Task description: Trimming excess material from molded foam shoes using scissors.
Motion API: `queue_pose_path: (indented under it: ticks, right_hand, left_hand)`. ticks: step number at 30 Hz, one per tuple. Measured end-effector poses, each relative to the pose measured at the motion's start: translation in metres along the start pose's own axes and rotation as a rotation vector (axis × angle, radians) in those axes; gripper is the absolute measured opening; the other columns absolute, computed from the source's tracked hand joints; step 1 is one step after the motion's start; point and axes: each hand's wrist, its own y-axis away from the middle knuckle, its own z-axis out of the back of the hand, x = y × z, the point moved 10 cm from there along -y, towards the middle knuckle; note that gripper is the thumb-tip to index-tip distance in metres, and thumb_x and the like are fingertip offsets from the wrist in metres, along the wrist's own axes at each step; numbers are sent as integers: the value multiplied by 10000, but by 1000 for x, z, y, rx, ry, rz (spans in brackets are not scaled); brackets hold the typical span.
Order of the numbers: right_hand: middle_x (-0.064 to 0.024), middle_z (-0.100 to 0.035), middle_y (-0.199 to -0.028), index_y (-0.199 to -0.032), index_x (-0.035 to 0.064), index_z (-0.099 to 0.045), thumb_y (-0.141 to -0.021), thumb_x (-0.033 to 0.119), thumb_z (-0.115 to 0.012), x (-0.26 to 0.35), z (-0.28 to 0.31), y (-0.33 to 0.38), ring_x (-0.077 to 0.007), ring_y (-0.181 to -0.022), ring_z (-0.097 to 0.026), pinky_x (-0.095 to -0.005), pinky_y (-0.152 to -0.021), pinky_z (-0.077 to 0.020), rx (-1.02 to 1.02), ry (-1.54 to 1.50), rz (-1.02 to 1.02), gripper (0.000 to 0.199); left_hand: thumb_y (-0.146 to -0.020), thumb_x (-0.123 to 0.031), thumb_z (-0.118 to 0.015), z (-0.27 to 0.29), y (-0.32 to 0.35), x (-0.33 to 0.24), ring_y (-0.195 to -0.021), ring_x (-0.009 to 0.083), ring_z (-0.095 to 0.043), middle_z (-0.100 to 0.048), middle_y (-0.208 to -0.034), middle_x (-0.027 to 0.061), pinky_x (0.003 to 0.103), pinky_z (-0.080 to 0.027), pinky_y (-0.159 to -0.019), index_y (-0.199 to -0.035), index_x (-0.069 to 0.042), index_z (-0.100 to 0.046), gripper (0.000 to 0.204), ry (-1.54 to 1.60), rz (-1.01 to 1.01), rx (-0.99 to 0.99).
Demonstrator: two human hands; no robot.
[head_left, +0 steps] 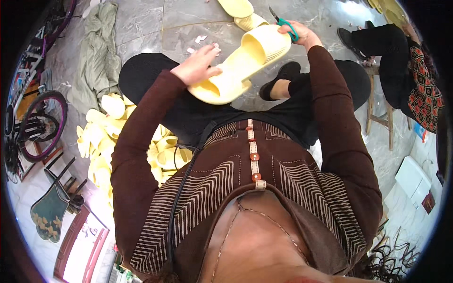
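A pale yellow foam slipper (245, 61) is held above my lap, its toe end pointing away from me. My left hand (198, 66) grips the heel end of the slipper from above. My right hand (302, 34) is closed on scissors with teal handles (284, 22), whose blades point up and left past the slipper's toe strap. Both arms wear dark brown sleeves.
A heap of several pale yellow slippers (108, 137) lies on the grey tiled floor at my left. More yellow slippers (243, 12) lie ahead. Another person in black trousers sits on a wooden stool (382, 118) at right. A bicycle wheel (40, 125) and green cloth (96, 52) are at left.
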Motion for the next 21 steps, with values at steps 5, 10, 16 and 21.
queue_pose_path:
  ticks: [5, 10, 16, 21]
  right_hand:
    - [-115, -588, -995, -1100, -24, -506, -704, 99, -625, 6, 6, 2, -181, -881, -589, -286, -803, -479, -36, -14, 36, 432]
    - [-104, -586, -1006, -1102, -27, -506, -716, 102, -613, 18, -10, -3, -174, -887, -587, -279, -801, -476, -3, 39, 93, 420]
    - [-88, -585, -1017, -1128, -28, -486, -757, 109, -581, 50, -13, 1, -160, -883, -583, -269, -794, -472, 72, 118, 230, 407]
    - [-78, -589, -966, -1085, -19, -514, -726, 69, -600, 92, -11, 18, -145, -855, -582, -256, -765, -477, 65, -95, 371, 380]
  left_hand:
    - [-737, -334, -614, 8, 36, -17, -933, 334, -548, -580, -885, 235, 391, -422, -786, -1175, 36, -343, 634, 254, 465, 549]
    - [-738, -299, -620, 17, 41, -48, -816, 368, -580, -580, -833, 244, 392, -457, -693, -1165, 42, -352, 609, 83, 158, 422]
    - [-770, -169, -598, 25, 40, -14, -866, 268, -596, -599, -900, 185, 333, -469, -738, -1141, 39, -418, 461, 434, 421, 307]
    - [-807, -87, -550, 72, 38, 11, -909, 179, -581, -593, -985, 98, 296, -458, -813, -1116, 26, -477, 337, 1152, 656, -54]
